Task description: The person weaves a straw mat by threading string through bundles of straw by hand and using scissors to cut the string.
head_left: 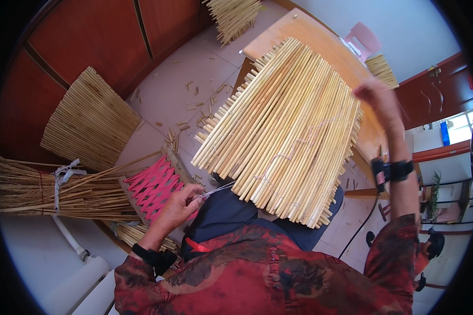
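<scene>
A mat of straw-coloured stalks point(286, 131) lies across my lap and the wooden table, with several more stalks layered under its edges. Thin pale string point(284, 156) winds loosely over its top. At the mat's near left edge, my left hand point(180, 208) is closed on a white string point(215, 190) that stretches to the stalks. My right hand point(377, 101) is raised beside the mat's right edge, over the table. Motion smears its fingers, so whether it holds anything cannot be made out.
A wooden table point(284, 26) supports the mat's far side. Left of me are a stool with pink crossed straps point(151, 184), a tied bundle of long stalks point(31, 190) and a finished-looking stalk panel point(89, 121). Cut stalk pieces litter the tiled floor point(168, 84). A pink chair point(363, 41) stands behind.
</scene>
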A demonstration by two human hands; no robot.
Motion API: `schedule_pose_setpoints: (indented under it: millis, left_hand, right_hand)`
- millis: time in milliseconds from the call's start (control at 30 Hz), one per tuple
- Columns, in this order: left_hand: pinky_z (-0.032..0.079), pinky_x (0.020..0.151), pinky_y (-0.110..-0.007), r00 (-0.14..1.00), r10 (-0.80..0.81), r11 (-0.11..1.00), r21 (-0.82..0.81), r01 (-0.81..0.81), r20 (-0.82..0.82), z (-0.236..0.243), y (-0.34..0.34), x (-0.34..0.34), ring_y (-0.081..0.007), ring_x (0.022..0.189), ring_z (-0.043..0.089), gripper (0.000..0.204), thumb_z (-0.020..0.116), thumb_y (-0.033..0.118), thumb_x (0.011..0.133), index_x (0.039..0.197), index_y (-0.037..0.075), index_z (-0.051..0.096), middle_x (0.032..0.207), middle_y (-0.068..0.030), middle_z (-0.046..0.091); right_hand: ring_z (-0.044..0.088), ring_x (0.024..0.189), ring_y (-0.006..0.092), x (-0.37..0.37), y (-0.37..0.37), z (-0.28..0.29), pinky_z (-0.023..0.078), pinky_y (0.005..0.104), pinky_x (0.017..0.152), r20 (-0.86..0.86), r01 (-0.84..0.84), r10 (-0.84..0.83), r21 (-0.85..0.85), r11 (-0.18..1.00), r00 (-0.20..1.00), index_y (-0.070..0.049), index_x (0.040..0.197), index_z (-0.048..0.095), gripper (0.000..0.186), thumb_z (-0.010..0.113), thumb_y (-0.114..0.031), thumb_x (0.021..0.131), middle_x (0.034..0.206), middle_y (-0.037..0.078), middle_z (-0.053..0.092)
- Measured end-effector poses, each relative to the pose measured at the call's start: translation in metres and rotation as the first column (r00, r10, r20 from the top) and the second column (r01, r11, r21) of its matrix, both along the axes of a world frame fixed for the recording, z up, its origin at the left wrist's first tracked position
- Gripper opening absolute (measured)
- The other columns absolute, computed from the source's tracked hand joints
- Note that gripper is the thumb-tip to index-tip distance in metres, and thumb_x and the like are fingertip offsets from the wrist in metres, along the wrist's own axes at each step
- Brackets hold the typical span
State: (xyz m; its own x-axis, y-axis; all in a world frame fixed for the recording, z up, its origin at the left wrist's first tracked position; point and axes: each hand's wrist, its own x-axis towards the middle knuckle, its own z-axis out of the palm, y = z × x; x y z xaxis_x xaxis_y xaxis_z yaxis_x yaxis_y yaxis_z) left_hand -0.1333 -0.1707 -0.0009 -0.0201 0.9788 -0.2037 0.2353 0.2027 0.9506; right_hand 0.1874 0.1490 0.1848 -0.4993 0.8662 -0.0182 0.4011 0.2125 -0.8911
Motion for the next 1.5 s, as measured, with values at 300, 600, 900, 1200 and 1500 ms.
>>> schedule_pose_setpoints:
  millis: [300, 600, 900, 1200, 1500]
  left_hand:
    - [0.042, 0.057, -0.021, 0.849, 0.227, 0.966, -0.219, -0.135, 0.477, -0.026, -0.017, -0.011, -0.0084, 0.062, 0.051, 0.010, 0.058, 0.010, 0.079, 0.082, 0.001, 0.058, 0.070, -0.0013, 0.055]
    - [0.040, 0.049, -0.021, 0.830, 0.284, 0.954, -0.230, -0.194, 0.480, -0.029, -0.007, -0.013, -0.0092, 0.053, 0.050, 0.007, 0.056, 0.006, 0.078, 0.083, 0.001, 0.056, 0.065, -0.0026, 0.054]
    - [0.035, 0.039, -0.021, 0.780, 0.369, 0.919, -0.326, -0.223, 0.506, -0.034, 0.000, -0.010, -0.0087, 0.042, 0.043, 0.005, 0.054, 0.006, 0.077, 0.078, 0.001, 0.053, 0.056, -0.0017, 0.049]
    - [0.030, 0.035, -0.019, 0.776, 0.377, 0.919, -0.310, -0.244, 0.506, -0.034, 0.003, -0.015, -0.0071, 0.036, 0.040, 0.005, 0.055, 0.006, 0.078, 0.078, 0.001, 0.055, 0.052, -0.0013, 0.048]
    - [0.030, 0.035, -0.019, 0.814, 0.352, 0.924, -0.309, -0.224, 0.462, -0.032, 0.007, -0.018, -0.0066, 0.040, 0.040, 0.009, 0.056, 0.010, 0.080, 0.080, 0.002, 0.055, 0.056, 0.0000, 0.047]
  right_hand:
    - [0.050, 0.046, 0.0056, 0.006, -0.031, -0.045, 0.040, 0.0170, 0.041, 0.028, 0.104, -0.100, -0.302, 0.948, 0.995, -0.003, 0.079, 0.056, 0.024, 0.049, -0.024, 0.087, 0.064, 0.000, 0.055]
    - [0.052, 0.055, 0.0068, 0.044, -0.032, -0.057, 0.044, 0.0193, 0.050, 0.041, 0.141, -0.135, -0.271, 0.952, 0.990, -0.002, 0.081, 0.058, 0.024, 0.050, -0.023, 0.087, 0.065, 0.001, 0.054]
    - [0.052, 0.053, 0.0088, 0.067, -0.044, -0.065, 0.042, 0.0193, 0.046, -0.378, 0.126, -0.363, -0.525, 0.842, 0.852, -0.005, 0.081, 0.053, 0.020, 0.049, -0.024, 0.087, 0.067, 0.002, 0.056]
    - [0.039, 0.041, 0.0046, 0.071, -0.058, -0.058, 0.030, 0.0165, 0.035, -0.320, 0.217, -0.452, -0.562, 0.798, 0.833, -0.004, 0.085, 0.052, 0.021, 0.048, -0.024, 0.088, 0.055, -0.002, 0.048]
    - [0.034, 0.039, 0.0028, 0.074, -0.048, -0.046, 0.029, 0.0164, 0.035, -0.106, 0.424, -0.465, -0.274, 0.863, 0.879, -0.007, 0.115, 0.050, 0.035, 0.053, -0.024, 0.085, 0.053, -0.004, 0.042]
